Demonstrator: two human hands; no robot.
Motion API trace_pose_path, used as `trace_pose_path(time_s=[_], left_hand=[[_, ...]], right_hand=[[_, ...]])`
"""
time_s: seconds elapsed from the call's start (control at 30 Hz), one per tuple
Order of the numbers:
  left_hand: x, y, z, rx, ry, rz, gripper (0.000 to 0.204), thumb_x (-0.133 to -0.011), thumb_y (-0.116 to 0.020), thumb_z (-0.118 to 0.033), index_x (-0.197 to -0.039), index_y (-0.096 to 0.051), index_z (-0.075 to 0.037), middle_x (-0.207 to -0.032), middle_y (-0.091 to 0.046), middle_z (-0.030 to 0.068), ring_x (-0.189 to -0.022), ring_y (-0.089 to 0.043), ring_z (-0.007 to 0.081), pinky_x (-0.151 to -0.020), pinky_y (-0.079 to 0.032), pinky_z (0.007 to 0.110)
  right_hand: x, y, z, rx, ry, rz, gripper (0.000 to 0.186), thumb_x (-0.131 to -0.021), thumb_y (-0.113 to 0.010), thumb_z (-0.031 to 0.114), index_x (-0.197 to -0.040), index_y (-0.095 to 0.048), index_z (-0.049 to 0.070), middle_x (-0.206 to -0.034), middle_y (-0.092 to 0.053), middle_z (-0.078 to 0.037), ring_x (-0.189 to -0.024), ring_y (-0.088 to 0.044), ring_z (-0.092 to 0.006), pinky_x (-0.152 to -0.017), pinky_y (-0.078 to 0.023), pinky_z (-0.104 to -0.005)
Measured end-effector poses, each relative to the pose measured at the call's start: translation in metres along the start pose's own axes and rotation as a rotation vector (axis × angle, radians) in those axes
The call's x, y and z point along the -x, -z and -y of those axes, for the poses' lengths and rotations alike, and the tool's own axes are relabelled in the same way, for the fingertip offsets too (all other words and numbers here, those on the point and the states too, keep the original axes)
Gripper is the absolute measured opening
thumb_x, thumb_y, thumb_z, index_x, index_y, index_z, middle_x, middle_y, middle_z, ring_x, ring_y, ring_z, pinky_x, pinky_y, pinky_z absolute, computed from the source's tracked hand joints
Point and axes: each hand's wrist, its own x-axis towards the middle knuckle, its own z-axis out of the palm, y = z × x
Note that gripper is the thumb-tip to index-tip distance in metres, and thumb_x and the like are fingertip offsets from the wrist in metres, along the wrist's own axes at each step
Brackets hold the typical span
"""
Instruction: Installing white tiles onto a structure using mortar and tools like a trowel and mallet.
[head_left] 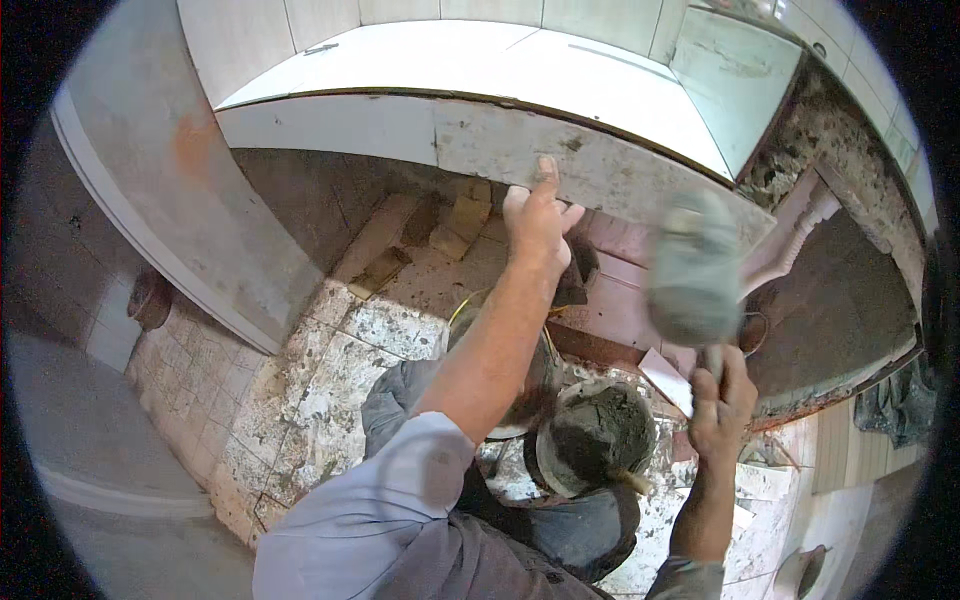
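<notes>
My left hand (540, 222) presses against the tile strip (545, 148) on the front face of the counter. One finger stretches up onto the strip and the others spread near its lower edge. In my right hand (722, 405) is the handle of a mallet (695, 275). Its large grey head is smeared by motion and sits in front of the strip's right part. Below my arms stands a bucket (545, 455) of dark wet mortar (605, 428), between my legs.
The white countertop (450, 60) runs along the wall. At the right a counter section has a rough-edged opening (835, 290). Tile offcuts (465, 225) lie under the counter. The tiled floor (320, 400) is spattered with mortar, and a grey upright panel (200, 180) stands at the left.
</notes>
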Motion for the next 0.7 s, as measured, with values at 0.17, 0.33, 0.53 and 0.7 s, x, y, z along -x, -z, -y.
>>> trace_pose_path(time_s=[0.17, 0.33, 0.53, 0.7], left_hand=[[0.001, -0.004, -0.001, 0.060, 0.061, 0.024, 0.049, -0.090, -0.064, -0.037, -0.119, -0.046, -0.002, -0.110, -0.058, 0.0113, -0.097, -0.060, 0.0219, -0.084, -0.050, 0.040], [0.008, -0.013, -0.009, 0.001, 0.129, -0.171, 0.047, -0.086, -0.069, -0.035, -0.112, -0.048, -0.002, -0.097, -0.057, 0.0102, -0.084, -0.060, 0.0210, -0.073, -0.053, 0.035], [0.009, -0.008, -0.008, 0.256, 0.213, 0.090, 0.051, -0.086, -0.069, -0.039, -0.108, -0.042, -0.003, -0.099, -0.046, 0.0084, -0.081, -0.048, 0.0175, -0.061, -0.044, 0.036], [0.011, -0.013, -0.004, 0.020, 0.076, -0.053, 0.055, -0.085, -0.069, -0.041, -0.110, -0.043, -0.001, -0.095, -0.046, 0.0065, -0.079, -0.049, 0.0174, -0.064, -0.048, 0.035]], right_hand=[[-0.086, -0.027, 0.079, 0.142, 0.446, 0.235, 0.041, -0.086, -0.062, 0.045, -0.091, -0.055, 0.006, -0.075, -0.061, -0.012, -0.059, -0.057, -0.0343, -0.052, -0.045, -0.0435], [-0.148, -0.071, 0.088, 0.394, 0.391, 0.236, 0.043, -0.087, -0.057, 0.049, -0.085, -0.052, 0.007, -0.069, -0.061, -0.015, -0.057, -0.060, -0.0361, -0.050, -0.047, -0.0459], [-0.151, -0.079, 0.091, 0.492, 0.323, 0.331, 0.043, -0.089, -0.054, 0.049, -0.085, -0.050, 0.007, -0.067, -0.060, -0.017, -0.061, -0.060, -0.0388, -0.052, -0.045, -0.0474], [-0.140, -0.074, 0.092, 0.322, 0.540, 0.225, 0.041, -0.089, -0.056, 0.047, -0.084, -0.049, 0.007, -0.071, -0.060, -0.015, -0.061, -0.061, -0.0369, -0.051, -0.046, -0.0454]])
